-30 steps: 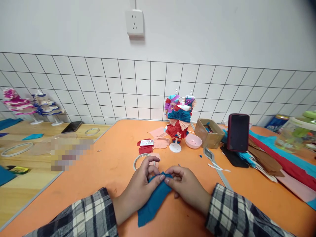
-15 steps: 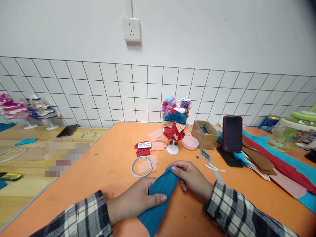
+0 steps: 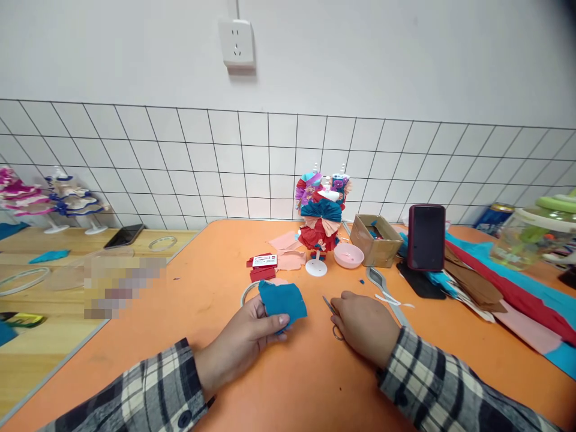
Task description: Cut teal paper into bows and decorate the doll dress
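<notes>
Pinching blue paper, left hand half-curled, right hand wrapped around scissors, white label on red packet beyond, its print too small to read.

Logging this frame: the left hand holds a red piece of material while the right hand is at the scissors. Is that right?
Not quite: the piece of material in the left hand is blue, not red, as the head view shows. The right hand is at the scissors, as you said.
</notes>
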`<state>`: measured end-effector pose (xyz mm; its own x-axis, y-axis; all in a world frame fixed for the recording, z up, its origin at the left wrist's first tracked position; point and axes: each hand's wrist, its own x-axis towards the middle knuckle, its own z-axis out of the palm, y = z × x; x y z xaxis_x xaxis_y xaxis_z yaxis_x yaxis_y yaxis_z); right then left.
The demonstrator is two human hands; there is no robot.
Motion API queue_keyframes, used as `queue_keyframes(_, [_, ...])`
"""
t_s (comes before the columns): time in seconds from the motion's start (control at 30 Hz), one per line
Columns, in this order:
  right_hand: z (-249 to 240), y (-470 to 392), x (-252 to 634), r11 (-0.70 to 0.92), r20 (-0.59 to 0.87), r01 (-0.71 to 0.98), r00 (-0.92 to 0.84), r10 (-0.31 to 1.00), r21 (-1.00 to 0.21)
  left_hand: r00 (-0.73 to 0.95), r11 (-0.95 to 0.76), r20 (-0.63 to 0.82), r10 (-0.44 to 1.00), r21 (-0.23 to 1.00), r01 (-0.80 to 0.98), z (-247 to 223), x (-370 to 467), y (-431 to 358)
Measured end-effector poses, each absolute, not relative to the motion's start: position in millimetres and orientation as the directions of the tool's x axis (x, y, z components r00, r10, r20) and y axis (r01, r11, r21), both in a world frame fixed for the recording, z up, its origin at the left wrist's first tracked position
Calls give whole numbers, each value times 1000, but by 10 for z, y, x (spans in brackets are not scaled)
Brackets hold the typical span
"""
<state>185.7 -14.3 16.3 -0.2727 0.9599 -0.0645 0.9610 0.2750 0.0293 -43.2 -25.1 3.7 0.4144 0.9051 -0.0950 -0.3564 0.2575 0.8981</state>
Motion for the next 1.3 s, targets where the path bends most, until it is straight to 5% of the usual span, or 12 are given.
queue_keyframes(0.5, [164, -324, 1810, 283, -194, 953, -259, 946, 105, 284, 16, 42, 958, 980, -199, -7, -419, -220])
queue_keyframes(0.83, [52, -209, 1848, 309, -48, 950, -307, 951, 53, 181, -44, 70, 981, 988, -147, 44, -439, -218])
queue_keyframes(0.93, [62, -193, 1849, 323, 3, 933, -326, 945, -161, 110, -15, 31, 993, 990, -139, 40, -440, -209])
queue_keyframes(1.1, [43, -213, 1806, 138, -195, 582, -472, 860, -802, 101, -12, 28, 995, 988, -155, 15, -449, -194])
queue_keyframes(1.17, [17, -227, 1777, -49, -289, 422, -526, 800, -905, 137, -6, 32, 990, 983, -185, 21, -451, -194])
queue_keyframes(1.3, [-18, -249, 1737, -256, -379, 286, -580, 721, -924, 146, -21, 42, 988, 989, -144, 36, -452, -193])
